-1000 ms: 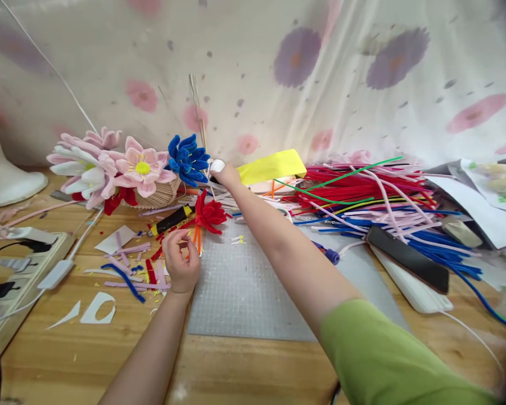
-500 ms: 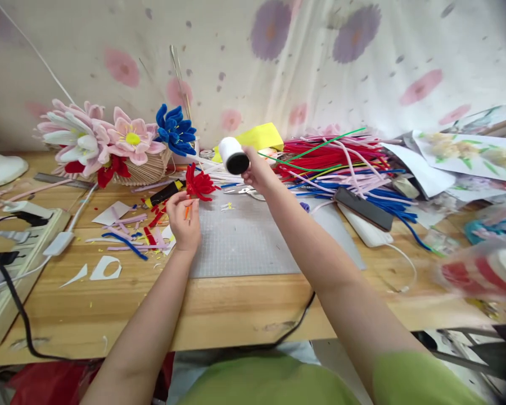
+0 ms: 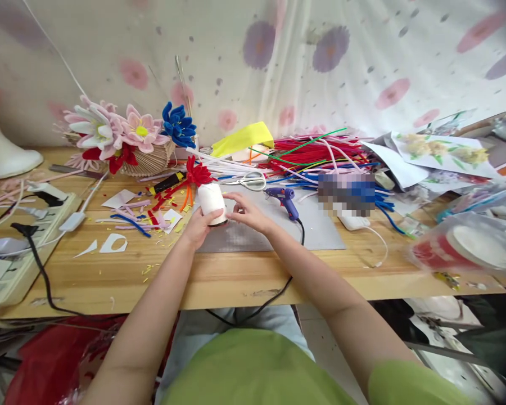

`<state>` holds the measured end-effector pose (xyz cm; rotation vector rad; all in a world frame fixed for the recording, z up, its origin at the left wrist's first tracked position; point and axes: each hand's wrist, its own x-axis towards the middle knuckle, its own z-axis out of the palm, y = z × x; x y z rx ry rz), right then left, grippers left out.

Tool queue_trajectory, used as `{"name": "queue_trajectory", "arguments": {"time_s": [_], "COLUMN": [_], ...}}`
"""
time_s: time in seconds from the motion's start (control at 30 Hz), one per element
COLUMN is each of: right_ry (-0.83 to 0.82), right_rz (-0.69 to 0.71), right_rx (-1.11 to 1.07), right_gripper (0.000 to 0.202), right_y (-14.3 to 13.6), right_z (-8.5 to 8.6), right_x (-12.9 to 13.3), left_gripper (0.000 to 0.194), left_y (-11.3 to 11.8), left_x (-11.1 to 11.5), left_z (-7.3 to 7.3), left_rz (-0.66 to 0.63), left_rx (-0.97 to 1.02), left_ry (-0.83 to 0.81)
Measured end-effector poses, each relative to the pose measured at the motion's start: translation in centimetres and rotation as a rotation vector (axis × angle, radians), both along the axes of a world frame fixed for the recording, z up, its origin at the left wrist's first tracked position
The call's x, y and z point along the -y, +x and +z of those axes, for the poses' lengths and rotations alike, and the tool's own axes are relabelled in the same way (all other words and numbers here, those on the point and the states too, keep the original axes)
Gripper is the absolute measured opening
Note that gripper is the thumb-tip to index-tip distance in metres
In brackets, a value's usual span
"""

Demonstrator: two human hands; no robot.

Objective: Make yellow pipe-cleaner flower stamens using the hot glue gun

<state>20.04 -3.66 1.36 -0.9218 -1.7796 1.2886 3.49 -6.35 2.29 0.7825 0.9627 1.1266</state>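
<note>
My left hand (image 3: 197, 226) is wrapped round a white spool of thread (image 3: 211, 198) with a dark base, held tilted above the grey cutting mat (image 3: 316, 233). Close against the spool's right side is my right hand (image 3: 248, 212), its fingers bent and drawn together; any thread in them is too fine to make out. Just behind the spool shows a red pipe-cleaner flower (image 3: 198, 171), with orange stems (image 3: 187, 198) lower on its left. Scissors (image 3: 253, 180) and a purple glue gun (image 3: 284, 201) lie beyond my right hand.
A basket of fuzzy flowers (image 3: 141, 132) stands at the back left. Coloured pipe cleaners (image 3: 320, 152) are heaped along the back. Scraps (image 3: 130, 222) and a power strip (image 3: 46, 253) lie left. At right stands a bagged cup (image 3: 447, 247); a black cord (image 3: 301, 230) crosses the front edge.
The spool has come down and left, from my right hand into my left. My left hand has let go of the red flower. The glue gun and scissors are now uncovered.
</note>
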Motion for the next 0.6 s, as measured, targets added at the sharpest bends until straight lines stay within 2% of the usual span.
{"name": "queue_trajectory", "arguments": {"time_s": [0.13, 0.3, 0.43, 0.5, 0.6], "right_ry": [-0.223, -0.409, -0.38, -0.332, -0.277], "right_rz": [0.177, 0.348, 0.296, 0.228, 0.137], "right_rx": [-0.116, -0.049, 0.027, 0.08, 0.101], "right_gripper": [0.068, 0.075, 0.054, 0.037, 0.032], "right_y": [-0.2, -2.6, -3.2, -2.8, -1.7], "right_z": [-1.2, -2.9, -2.7, -2.1, -0.8], "right_x": [0.0, 0.6, 0.7, 0.5, 0.1], "left_gripper": [0.043, 0.04, 0.04, 0.042, 0.044], "left_y": [-2.4, -3.0, -3.1, -3.5, -4.4], "left_x": [0.4, 0.8, 1.0, 1.0, 0.9], "left_z": [-0.1, -0.1, -0.1, -0.1, -0.1], "left_rz": [0.016, 0.094, 0.167, 0.217, 0.258], "left_rx": [-0.019, -0.05, -0.053, -0.07, -0.089], "left_ry": [-0.054, -0.037, -0.038, -0.033, -0.02]}}
